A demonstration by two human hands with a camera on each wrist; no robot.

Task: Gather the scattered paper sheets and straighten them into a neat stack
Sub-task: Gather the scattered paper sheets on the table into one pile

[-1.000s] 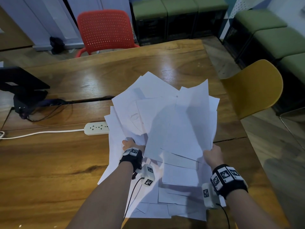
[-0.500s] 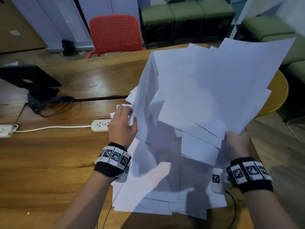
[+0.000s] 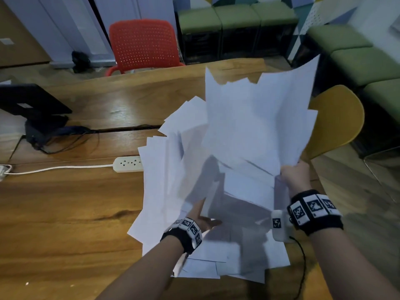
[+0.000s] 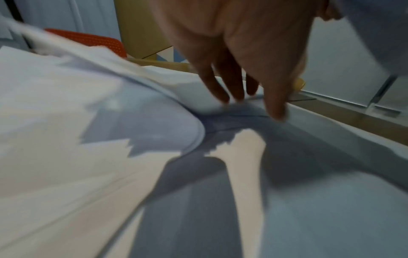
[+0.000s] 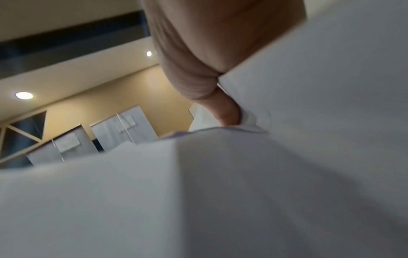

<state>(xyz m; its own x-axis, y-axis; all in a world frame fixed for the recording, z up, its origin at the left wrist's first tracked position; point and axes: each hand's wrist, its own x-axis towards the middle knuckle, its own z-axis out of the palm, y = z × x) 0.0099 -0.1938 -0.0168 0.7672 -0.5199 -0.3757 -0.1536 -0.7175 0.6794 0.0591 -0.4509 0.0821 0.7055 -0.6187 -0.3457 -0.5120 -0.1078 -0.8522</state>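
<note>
Right hand (image 3: pixel 292 176), at right of centre in the head view, grips the lower edge of a raised fan of paper sheets (image 3: pixel 255 122), while the left hand (image 3: pixel 200 217), fingers (image 4: pixel 223 82) extended and holding nothing, touches the loose sheets spread on the wooden counter (image 3: pixel 65 213) at lower centre.

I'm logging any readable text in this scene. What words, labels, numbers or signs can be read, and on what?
None can be read.
Wristbands: black-and-white square marker patterns, no letters.
Paper sheets: no print shows on them; blurred.
Black device on the table: a pale label, too small to read.
Power strip: no readable marking.
</note>
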